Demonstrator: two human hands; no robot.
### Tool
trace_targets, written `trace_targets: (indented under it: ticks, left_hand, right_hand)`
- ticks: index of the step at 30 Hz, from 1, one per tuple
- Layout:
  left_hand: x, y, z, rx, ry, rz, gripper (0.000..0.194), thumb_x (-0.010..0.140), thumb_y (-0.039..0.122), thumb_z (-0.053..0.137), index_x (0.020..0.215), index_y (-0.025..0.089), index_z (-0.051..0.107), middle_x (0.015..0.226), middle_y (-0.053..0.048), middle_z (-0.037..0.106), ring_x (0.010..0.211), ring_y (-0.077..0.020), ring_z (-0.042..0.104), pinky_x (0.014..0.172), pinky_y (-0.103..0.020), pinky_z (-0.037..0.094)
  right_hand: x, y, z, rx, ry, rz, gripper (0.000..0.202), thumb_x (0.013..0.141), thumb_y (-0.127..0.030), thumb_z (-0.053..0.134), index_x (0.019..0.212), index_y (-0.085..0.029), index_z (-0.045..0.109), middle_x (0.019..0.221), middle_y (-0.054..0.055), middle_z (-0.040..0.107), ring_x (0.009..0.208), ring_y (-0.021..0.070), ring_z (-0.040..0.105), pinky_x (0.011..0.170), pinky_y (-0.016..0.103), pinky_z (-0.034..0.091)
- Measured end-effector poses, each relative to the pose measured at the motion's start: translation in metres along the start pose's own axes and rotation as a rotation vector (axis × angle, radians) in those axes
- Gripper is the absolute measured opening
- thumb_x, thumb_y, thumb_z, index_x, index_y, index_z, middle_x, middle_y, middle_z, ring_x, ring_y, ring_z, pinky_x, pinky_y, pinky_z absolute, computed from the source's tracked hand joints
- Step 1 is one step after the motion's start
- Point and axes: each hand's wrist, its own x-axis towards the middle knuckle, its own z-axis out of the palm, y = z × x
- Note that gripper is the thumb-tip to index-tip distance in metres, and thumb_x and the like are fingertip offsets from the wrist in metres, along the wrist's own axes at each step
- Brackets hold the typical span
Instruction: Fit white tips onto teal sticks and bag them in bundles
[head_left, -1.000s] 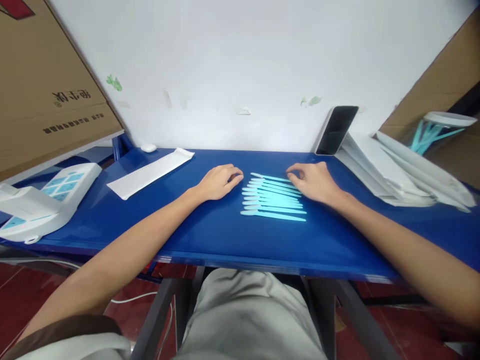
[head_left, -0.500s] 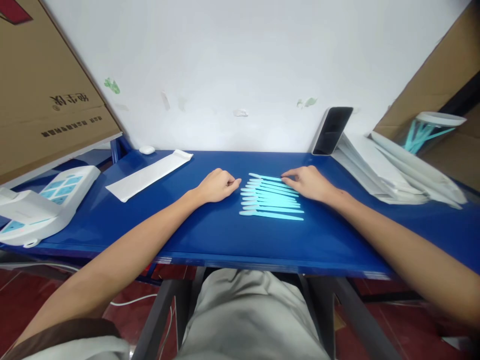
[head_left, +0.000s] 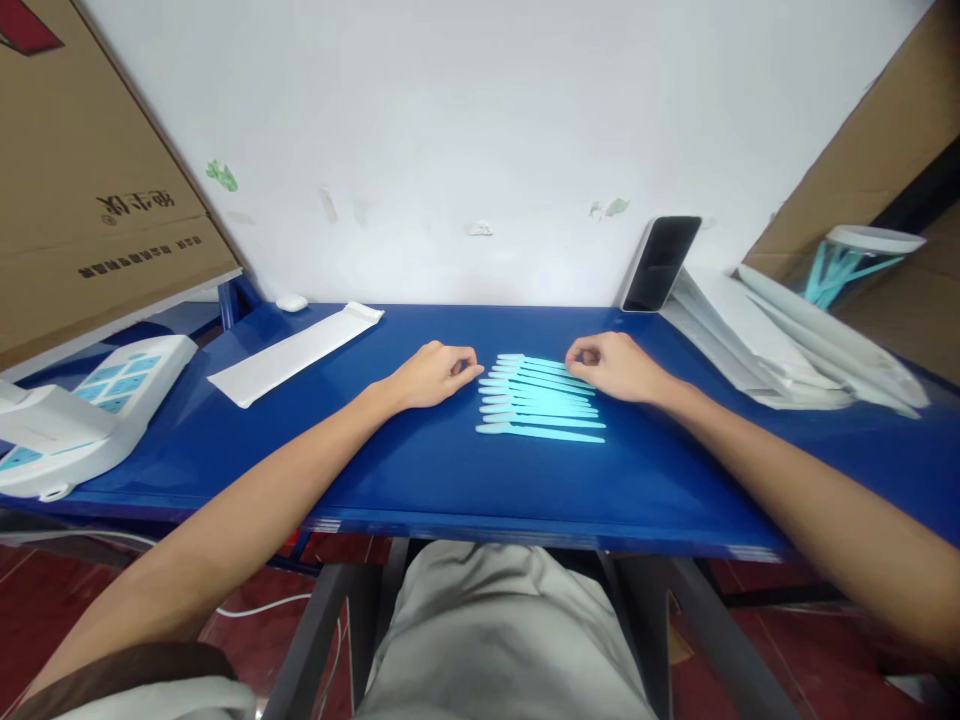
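Several light-blue sticks with paler, wider left ends (head_left: 540,400) lie side by side on the blue table (head_left: 450,470), in front of me. My left hand (head_left: 436,374) rests just left of their pale ends, fingers curled, with a gap between thumb and forefinger and nothing seen in it. At their right ends is my right hand (head_left: 615,367), thumb and forefinger curled round towards each other over the tip of the upper sticks. Whether its fingertips grip a stick is too small to tell.
A long white packet (head_left: 296,355) and a small white object (head_left: 292,302) lie at the left, beyond a white power strip (head_left: 127,400). A phone (head_left: 661,264) leans on the wall, beside white bags (head_left: 780,340) and a cup of blue sticks (head_left: 855,262).
The top stick has shifted slightly down, closer to the others. My left thumb and forefinger have parted a little, and my right fingers have curled more.
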Motion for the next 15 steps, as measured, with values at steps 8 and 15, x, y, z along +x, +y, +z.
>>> trace_targets:
  ticks: [8, 15]
  left_hand:
    - [0.0, 0.001, 0.001, -0.047, 0.029, -0.084, 0.032, 0.099, 0.042, 0.048, 0.093, 0.019, 0.068, 0.06, 0.002, 0.06, 0.057, -0.0167, 0.055, 0.064, -0.03, 0.037]
    - [0.001, -0.003, 0.002, 0.049, 0.123, -0.023, 0.042, 0.091, 0.037, 0.049, 0.056, 0.02, 0.033, 0.061, 0.0, 0.047, 0.06, -0.0154, 0.044, 0.066, -0.033, 0.032]
  right_hand:
    - [-0.006, -0.011, -0.001, 0.068, 0.082, 0.008, 0.026, 0.081, -0.036, 0.053, 0.08, -0.019, 0.072, 0.052, -0.003, 0.048, 0.053, 0.0147, 0.043, 0.061, 0.032, 0.035]
    - [-0.008, -0.014, 0.006, -0.004, 0.151, -0.271, 0.021, 0.089, -0.034, 0.053, 0.087, -0.019, 0.068, 0.103, 0.011, 0.07, 0.091, 0.0255, 0.063, 0.086, 0.041, 0.048]
